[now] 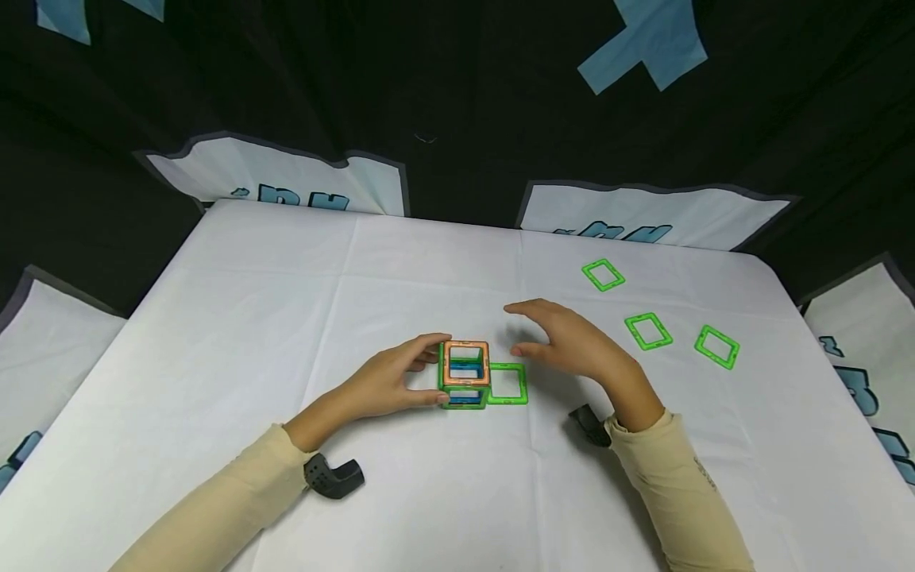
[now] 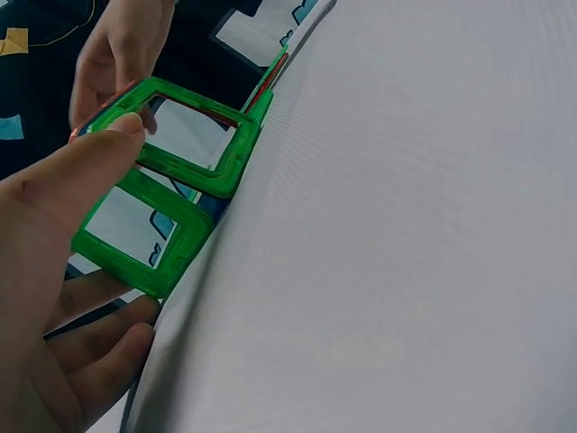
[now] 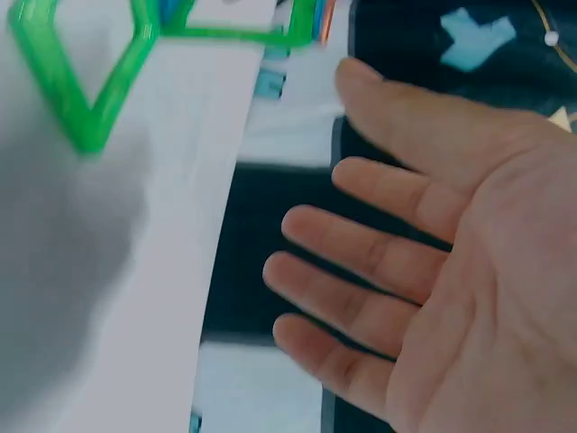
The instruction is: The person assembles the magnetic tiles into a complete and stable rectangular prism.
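Note:
A cube of magnetic tiles (image 1: 468, 383) stands on the white table, with an orange frame on top, green sides and blue showing inside. My left hand (image 1: 389, 380) holds it from the left, thumb at the near side and fingers toward the far side. In the left wrist view, the thumb (image 2: 86, 162) presses a green tile face (image 2: 194, 180). A flat green square tile (image 1: 525, 385) lies against the cube's right side. My right hand (image 1: 572, 338) hovers right of the cube, its fingers spread and holding nothing; the right wrist view shows its bare palm (image 3: 505, 271).
Loose green square tiles lie to the right: one at the back (image 1: 604, 275), another nearer (image 1: 648, 331) and a third farther right (image 1: 717, 347). The white table (image 1: 214, 334) ends at a black curtain (image 1: 457, 103) behind. A black wrist device (image 1: 333, 478) sits at the left cuff.

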Action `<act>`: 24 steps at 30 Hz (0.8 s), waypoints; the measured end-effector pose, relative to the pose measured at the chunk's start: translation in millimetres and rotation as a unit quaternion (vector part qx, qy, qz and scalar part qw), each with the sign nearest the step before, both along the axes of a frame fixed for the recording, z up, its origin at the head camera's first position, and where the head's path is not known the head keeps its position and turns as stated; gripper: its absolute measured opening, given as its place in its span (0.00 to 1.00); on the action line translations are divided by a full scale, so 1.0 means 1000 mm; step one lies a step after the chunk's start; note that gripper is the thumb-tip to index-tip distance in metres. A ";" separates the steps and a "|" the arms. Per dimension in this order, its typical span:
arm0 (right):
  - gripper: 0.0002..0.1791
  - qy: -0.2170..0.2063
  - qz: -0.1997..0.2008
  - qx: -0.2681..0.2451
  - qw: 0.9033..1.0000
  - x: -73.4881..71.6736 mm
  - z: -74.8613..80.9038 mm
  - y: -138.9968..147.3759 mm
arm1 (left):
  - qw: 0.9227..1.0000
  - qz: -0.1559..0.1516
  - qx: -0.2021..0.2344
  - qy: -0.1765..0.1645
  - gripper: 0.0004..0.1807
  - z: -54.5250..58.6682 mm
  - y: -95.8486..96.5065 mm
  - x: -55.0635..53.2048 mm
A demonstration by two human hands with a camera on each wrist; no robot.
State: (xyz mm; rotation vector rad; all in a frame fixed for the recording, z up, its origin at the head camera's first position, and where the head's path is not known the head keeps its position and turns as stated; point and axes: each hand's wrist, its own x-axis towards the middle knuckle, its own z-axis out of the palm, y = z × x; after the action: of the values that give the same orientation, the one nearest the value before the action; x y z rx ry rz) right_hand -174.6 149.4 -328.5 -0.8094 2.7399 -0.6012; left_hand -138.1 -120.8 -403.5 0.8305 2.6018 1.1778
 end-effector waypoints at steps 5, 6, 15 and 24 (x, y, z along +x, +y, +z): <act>0.33 -0.020 -0.081 0.039 0.996 -0.016 0.000 0.028 | 1.000 0.000 0.011 -0.002 0.42 0.000 0.000 0.000; 0.33 -0.029 -0.099 0.048 0.993 -0.019 0.000 0.035 | 1.000 -0.001 0.012 -0.003 0.42 0.000 0.000 0.000; 0.37 -0.098 -0.226 0.122 0.961 -0.037 -0.009 0.096 | 1.000 -0.003 0.018 0.000 0.42 -0.002 -0.001 0.000; 0.38 -0.132 -0.296 0.174 0.930 -0.042 -0.024 0.126 | 1.000 -0.005 0.018 0.002 0.42 -0.002 -0.001 -0.001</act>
State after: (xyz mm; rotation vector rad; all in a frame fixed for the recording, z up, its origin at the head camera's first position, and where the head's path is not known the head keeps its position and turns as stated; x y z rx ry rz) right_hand -216.9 275.4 -352.7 0.1847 2.6916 -0.2705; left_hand -138.9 -121.8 -405.6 0.8517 2.5833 1.2253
